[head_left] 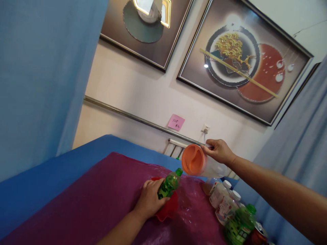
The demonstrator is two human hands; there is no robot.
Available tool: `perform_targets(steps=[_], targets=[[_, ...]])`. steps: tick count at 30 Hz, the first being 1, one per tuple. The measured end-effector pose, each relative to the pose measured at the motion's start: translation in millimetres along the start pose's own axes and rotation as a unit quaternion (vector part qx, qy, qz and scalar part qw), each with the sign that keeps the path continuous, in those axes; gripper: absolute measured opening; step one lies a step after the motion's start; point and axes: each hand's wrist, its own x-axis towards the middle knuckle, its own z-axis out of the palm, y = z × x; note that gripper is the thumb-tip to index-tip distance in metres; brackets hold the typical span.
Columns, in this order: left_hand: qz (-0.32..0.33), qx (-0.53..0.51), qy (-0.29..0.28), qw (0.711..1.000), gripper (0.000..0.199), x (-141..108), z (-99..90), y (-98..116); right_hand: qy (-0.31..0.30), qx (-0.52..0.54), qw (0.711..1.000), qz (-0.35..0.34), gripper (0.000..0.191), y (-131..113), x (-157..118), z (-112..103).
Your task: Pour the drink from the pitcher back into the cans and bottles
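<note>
My left hand [150,199] is wrapped round a green plastic bottle [170,184] with a green top, which leans to the right. Beneath the bottle and my fingers, a red scalloped dish [168,208] rests on the purple plastic sheet [114,194]. My right hand [220,151] grips the handle of a clear pitcher [214,168]. Its orange lid [192,160] faces left, so the pitcher lies tipped on its side in the air, above and to the right of the green bottle. I cannot tell whether liquid is coming out.
At the right edge of the sheet stand two clear bottles with white caps [227,184], another green bottle [240,225] and a dark red can [258,234]. Blue curtains [51,75] hang on both sides. A metal rail [138,119] and framed pictures [237,64] are on the wall.
</note>
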Motion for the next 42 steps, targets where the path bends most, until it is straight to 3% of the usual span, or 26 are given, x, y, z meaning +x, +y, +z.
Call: perform_targets(steps=[42], targets=[[0.005, -0.006, -0.004, 1.000, 0.060, -1.6, -3.5, 3.8, -0.001, -0.013, 1.000, 0.006, 0.045, -0.5, -1.4, -0.9]])
